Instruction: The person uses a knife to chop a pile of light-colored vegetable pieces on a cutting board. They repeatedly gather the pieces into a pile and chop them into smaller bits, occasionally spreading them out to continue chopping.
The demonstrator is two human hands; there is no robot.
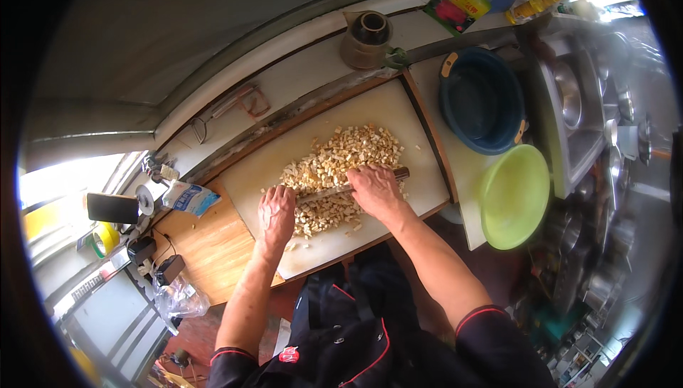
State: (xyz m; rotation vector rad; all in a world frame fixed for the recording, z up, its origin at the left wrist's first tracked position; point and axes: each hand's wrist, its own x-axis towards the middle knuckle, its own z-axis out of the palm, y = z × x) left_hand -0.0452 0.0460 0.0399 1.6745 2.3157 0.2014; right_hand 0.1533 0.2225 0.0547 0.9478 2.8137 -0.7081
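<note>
A heap of diced pale-yellow food (341, 156) is spread over a white cutting board (421, 121), with more cubes on the near side of a knife. The knife (323, 193) lies level across the heap, its narrow blade running between my hands. My right hand (375, 188) is wrapped around the knife near its brown handle (402, 173), whose end sticks out to the right. At the blade's far left end, my left hand (277, 214) holds the tip with bent fingers. The blade's lower edge is hidden among the cubes.
Right of the board stand a dark blue basin (483, 102) and a lime-green bowl (515, 198), beside a metal sink (581, 137). A jug (367, 41) sits on the back ledge. At left lie a blue-white packet (190, 199), tape (105, 239) and a plastic bag (181, 297).
</note>
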